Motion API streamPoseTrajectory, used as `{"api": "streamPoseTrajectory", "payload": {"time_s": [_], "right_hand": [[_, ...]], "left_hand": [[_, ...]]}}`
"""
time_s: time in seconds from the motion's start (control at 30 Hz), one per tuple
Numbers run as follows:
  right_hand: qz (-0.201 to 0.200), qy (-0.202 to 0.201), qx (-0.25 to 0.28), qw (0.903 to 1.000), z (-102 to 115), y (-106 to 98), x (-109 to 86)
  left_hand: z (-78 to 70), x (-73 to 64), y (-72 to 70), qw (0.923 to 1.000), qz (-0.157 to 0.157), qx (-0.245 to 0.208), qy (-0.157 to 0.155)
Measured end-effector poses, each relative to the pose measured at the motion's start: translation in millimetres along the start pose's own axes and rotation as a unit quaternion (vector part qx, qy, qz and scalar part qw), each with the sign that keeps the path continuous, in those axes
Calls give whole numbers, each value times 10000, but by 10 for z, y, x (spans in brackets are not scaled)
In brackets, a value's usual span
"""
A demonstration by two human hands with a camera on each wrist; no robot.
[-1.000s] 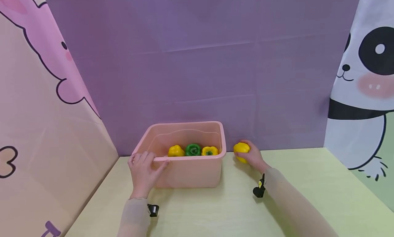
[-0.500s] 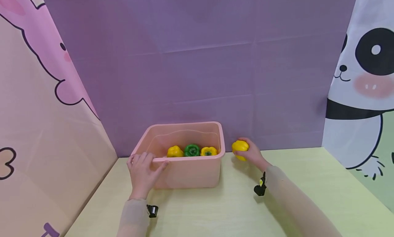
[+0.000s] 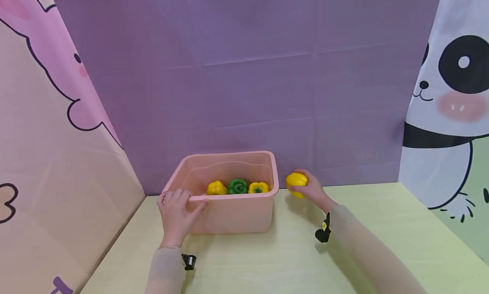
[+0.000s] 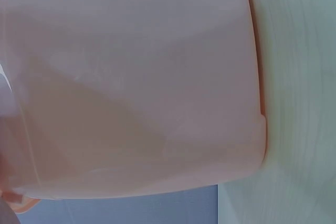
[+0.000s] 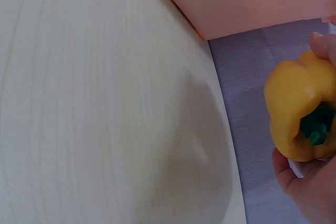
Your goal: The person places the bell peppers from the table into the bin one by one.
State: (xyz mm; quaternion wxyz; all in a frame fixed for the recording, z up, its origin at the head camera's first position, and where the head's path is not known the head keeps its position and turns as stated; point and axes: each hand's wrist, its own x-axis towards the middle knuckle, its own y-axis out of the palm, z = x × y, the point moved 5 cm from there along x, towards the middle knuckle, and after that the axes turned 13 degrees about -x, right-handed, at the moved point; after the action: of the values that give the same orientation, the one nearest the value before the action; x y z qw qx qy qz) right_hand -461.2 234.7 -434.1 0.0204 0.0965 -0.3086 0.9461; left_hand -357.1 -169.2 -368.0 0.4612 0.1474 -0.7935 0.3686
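A pink plastic bin stands on the table, with a green bell pepper between a yellow bell pepper and another yellow bell pepper inside; its front wall hides their lower parts. My left hand grips the bin's front left rim, fingers hooked over the edge. Just right of the bin, my right hand holds a yellow bell pepper between thumb and fingers, slightly above the table. That pepper's green stem shows in the right wrist view. The left wrist view is mostly filled by the bin's outer wall.
The pale wood table runs back to a purple cloth backdrop. A pink cartoon cloth borders the left side, and a panda-printed cloth the right.
The right hand has raised the yellow pepper a little and brought it slightly left, closer to the bin. The left hand stays on the rim.
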Motion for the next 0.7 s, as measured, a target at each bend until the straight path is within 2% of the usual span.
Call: {"api": "streamPoseTrajectory", "payload": {"time_s": [0.7], "right_hand": [[168,48,63,9998,89,-104,-21]], "left_hand": [[6,-2,8,10000,11,-1,-31]]}}
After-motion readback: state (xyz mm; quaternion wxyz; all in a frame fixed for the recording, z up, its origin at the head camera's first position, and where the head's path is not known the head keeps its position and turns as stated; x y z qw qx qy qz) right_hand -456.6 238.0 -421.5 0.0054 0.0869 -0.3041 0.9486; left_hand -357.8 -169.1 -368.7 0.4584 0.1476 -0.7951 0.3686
